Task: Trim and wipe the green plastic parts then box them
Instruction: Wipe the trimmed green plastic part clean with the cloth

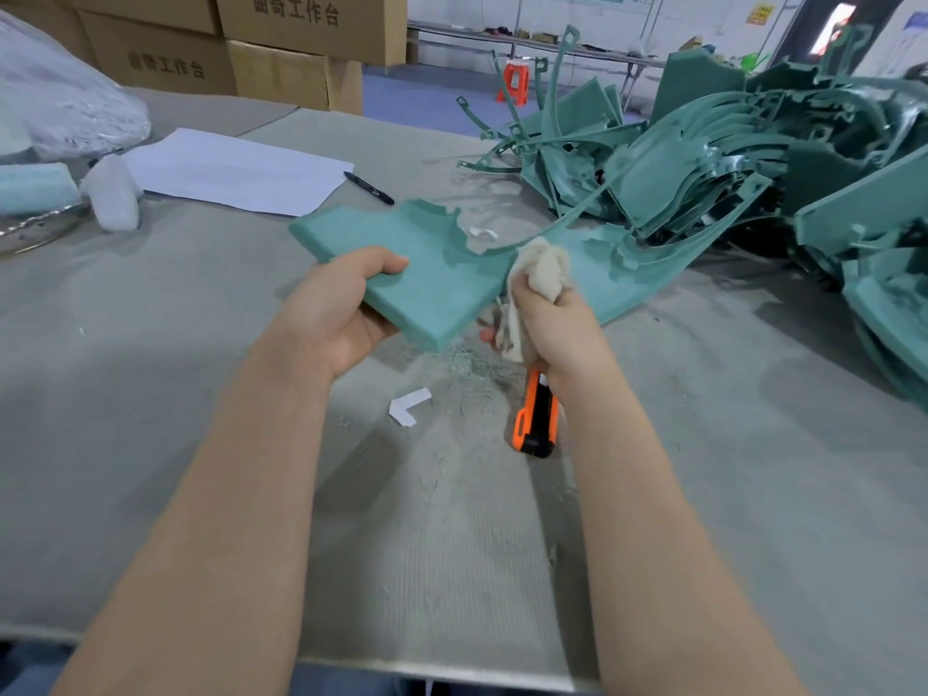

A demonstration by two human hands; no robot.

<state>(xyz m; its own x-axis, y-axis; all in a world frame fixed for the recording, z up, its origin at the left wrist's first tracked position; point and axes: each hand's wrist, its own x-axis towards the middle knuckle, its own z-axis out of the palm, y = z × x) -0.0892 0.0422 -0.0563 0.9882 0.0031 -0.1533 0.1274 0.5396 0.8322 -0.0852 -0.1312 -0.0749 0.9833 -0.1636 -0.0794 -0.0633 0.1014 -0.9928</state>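
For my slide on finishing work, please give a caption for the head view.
Left hand holds a green plastic part; right hand presses a cloth on it; orange knife lies nearby.

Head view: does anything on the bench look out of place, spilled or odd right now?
Thin trim shavings litter the table below the held green part. The orange utility knife lies loose among them, its blade end hidden under the right hand. Other green parts sit in a tangled heap.

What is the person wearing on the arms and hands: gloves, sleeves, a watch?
Nothing worn shows. The left hand and right hand are gloveless, with no ring, watch or wristband visible. Both forearms are uncovered to the frame's bottom edge; no sleeve appears.
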